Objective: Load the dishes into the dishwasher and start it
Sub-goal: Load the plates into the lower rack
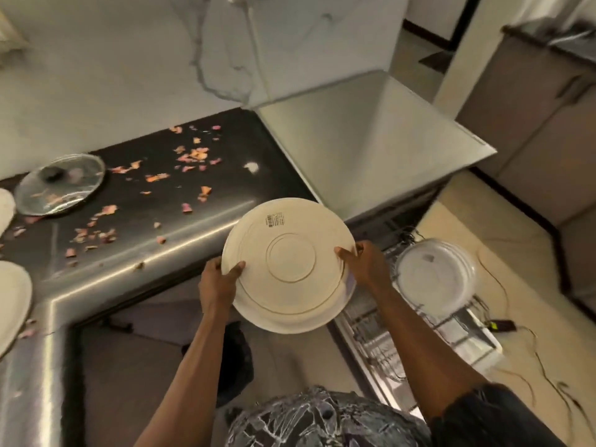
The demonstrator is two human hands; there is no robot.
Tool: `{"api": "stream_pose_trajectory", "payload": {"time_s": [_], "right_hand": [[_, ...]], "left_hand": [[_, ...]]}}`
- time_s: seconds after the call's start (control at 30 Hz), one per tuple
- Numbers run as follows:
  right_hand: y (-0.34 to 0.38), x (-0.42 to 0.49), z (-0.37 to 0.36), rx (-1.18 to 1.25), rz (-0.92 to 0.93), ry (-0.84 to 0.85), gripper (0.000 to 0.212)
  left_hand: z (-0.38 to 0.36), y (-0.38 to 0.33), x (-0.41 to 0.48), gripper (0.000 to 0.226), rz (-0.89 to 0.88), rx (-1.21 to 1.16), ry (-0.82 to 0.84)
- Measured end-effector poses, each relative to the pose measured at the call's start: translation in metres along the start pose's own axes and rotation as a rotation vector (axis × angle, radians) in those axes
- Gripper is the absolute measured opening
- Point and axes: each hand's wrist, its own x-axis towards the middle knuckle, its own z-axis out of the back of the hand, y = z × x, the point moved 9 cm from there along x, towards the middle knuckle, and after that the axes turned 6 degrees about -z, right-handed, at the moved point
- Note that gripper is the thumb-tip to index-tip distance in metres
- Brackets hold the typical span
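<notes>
Out in front of the counter's steel edge, the cream plate (pixel 290 269) is up in the air, its underside turned toward us, and a barcode sticker (pixel 274 219) shows near its top rim. Both hands are on it. The left hand (pixel 219 282) grips the left rim with the thumb pressed on the underside, and the right hand (pixel 367 266) curls its fingers round the right rim. The plate is tilted, held just left of the pulled-out dishwasher rack (pixel 419 333).

In that rack a white plate (pixel 432 279) already stands on edge at the far end, just beside the right hand, with more rims stacked close behind it. Wire prongs show on the rack's nearer side.

Above the rack sits a plain steel top (pixel 371 143), butted against the dark counter (pixel 154 204). The counter is littered with pink and orange scraps (pixel 193 154), thickest toward the wall. A glass lid (pixel 61 183) lies flat at the counter's far left, knob up. Two more pale dishes (pixel 13 298) poke in from the left edge of the view.

Down on the floor, a dark bag (pixel 235 359) sits beneath the held plate, and thin cables (pixel 532 359) trail past the rack to a small black gadget (pixel 500 324).
</notes>
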Motion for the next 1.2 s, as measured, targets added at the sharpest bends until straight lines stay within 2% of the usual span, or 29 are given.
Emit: {"api": "stream_pose_trajectory", "payload": {"time_s": [0.2, 0.33, 0.57, 0.67, 0.77, 0.93, 1.03, 1.2], "right_hand": [[-0.099, 0.004, 0.101, 0.046, -0.085, -0.115, 0.055], [-0.167, -0.011, 0.136, 0.158, -0.238, -0.156, 0.044], [-0.257, -0.03, 0.171, 0.339, -0.409, -0.25, 0.045], [-0.286, -0.028, 0.182, 0.352, -0.482, -0.279, 0.054], [-0.314, -0.02, 0.187, 0.385, -0.577, -0.312, 0.061], [-0.36, 0.009, 0.177, 0.396, -0.696, -0.38, 0.052], [-0.402, 0.032, 0.154, 0.382, -0.776, -0.388, 0.05], [-0.465, 0.062, 0.104, 0.376, -0.901, -0.384, 0.048]], "left_hand": [[-0.116, -0.026, -0.058, 0.033, -0.033, 0.02, 0.165], [-0.174, -0.042, -0.069, 0.043, -0.051, 0.097, 0.308], [-0.29, -0.059, -0.066, 0.067, -0.032, 0.15, 0.548], [-0.342, -0.063, -0.064, 0.056, -0.032, 0.177, 0.639], [-0.393, -0.065, -0.054, 0.048, -0.091, 0.285, 0.747], [-0.485, -0.059, -0.028, 0.039, -0.108, 0.434, 0.911], [-0.546, -0.041, -0.006, 0.044, -0.157, 0.526, 0.976], [-0.639, -0.019, 0.019, 0.056, -0.343, 0.775, 1.114]]}}
